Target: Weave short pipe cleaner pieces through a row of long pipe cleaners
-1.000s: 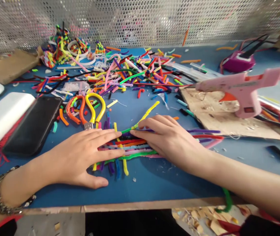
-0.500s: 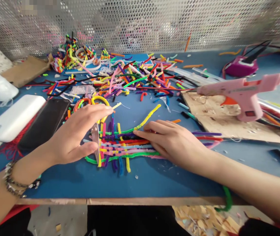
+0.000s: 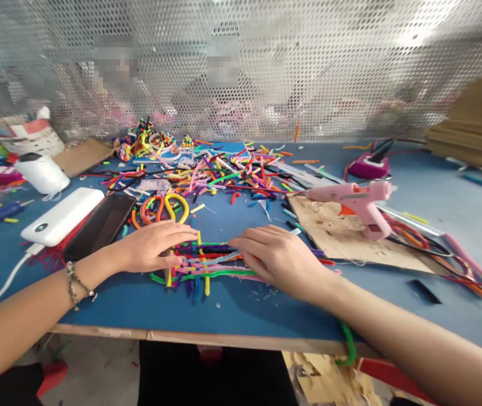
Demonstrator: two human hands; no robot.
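A woven grid of coloured pipe cleaners [image 3: 198, 273] lies on the blue table near its front edge. My left hand [image 3: 151, 246] rests over the grid's left end, thumb and fingers apart, beside scissors with red and yellow handles [image 3: 180, 210] whose blades are partly under the hand. My right hand [image 3: 278, 256] lies over the long strands on the right, its fingers bent together at a dark purple strand; the fingertips are partly hidden. A green pipe cleaner [image 3: 348, 344] hangs over the table edge below my right forearm.
A pink glue gun [image 3: 357, 202] lies on cardboard [image 3: 329, 234] at the right. Behind the hands spreads a pile of pipe cleaner pieces [image 3: 224, 169]. A phone [image 3: 101, 225] and white power bank [image 3: 63, 216] lie left. A perforated metal screen [image 3: 266, 73] stands behind.
The view has tilted up and shows more of the screen and surroundings. My left hand has come lower over the grid's left end, and the yellow strand that stuck up beside my right fingers no longer shows there.
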